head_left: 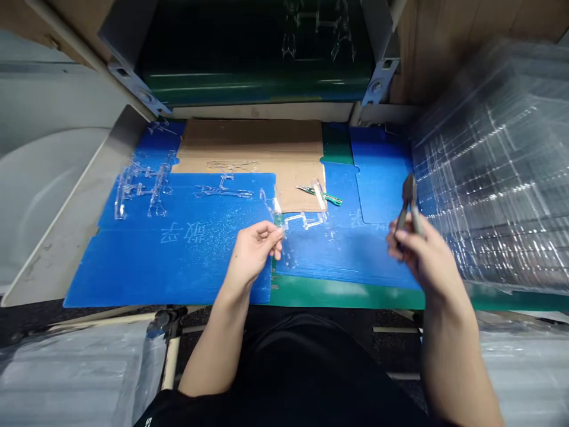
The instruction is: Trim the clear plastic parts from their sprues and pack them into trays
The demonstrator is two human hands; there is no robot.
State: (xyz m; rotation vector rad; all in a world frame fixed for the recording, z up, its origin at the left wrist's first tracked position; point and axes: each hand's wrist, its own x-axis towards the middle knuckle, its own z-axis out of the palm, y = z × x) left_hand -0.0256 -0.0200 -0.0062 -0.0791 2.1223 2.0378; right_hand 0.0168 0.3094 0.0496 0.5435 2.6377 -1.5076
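- Pinched between the thumb and fingertips of the left hand (251, 249) is, it seems, one end of a clear plastic piece (305, 222), thin and branching.
- That piece lies around mid-bench, nearer the front edge than the far one, beside the right side of a blue sheet (178, 261); whether it rests on the bench (338, 290) or hangs just above is hard to tell.
- Fingers of the right hand (422, 243) wrap the handles of pliers (409, 188), nose pointing to the far edge, well apart from the piece; blur hides how far the jaws stand open.
- As a judgement, the step is handling one piece, tool at the side. Working the pliers on it would call for a steady left pinch and jaws lined up clear of the fingertips.
- Just beyond the piece, a green-handled tool (332, 198) lies partly over cardboard (249, 139).
- More clear parts (141, 188) lie toward the bench's left edge; clear stacked packaging (502, 196) stands at its right.
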